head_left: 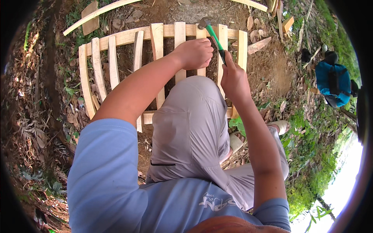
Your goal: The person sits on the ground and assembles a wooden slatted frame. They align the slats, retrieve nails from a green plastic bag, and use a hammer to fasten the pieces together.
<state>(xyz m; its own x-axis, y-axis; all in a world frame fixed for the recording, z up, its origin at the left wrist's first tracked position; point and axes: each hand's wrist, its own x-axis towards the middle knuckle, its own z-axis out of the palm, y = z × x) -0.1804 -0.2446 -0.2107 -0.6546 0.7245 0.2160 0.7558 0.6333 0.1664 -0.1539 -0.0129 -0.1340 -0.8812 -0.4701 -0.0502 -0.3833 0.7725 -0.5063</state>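
My right hand (pixel 235 82) is wrapped round the black grip of a claw hammer (pixel 212 34) with a green shaft. The hammer's metal head is over the far rail of a wooden slatted frame (pixel 128 37), by the top of one slat. Just left of the hammer, my left hand (pixel 195 53) is closed, its fingers curled above a pale slat (pixel 201 35). Whatever it may hold is hidden. Pale slats lie side by side across two rails, and my raised knee covers part of the near rail.
Loose wood strips (pixel 101 14) lie beyond the frame, and offcuts (pixel 287 24) at the far right. A blue-and-black bag-like object (pixel 333 83) is on the ground to the right. Dry leaves, soil and green plants (pixel 303 143) surround the frame.
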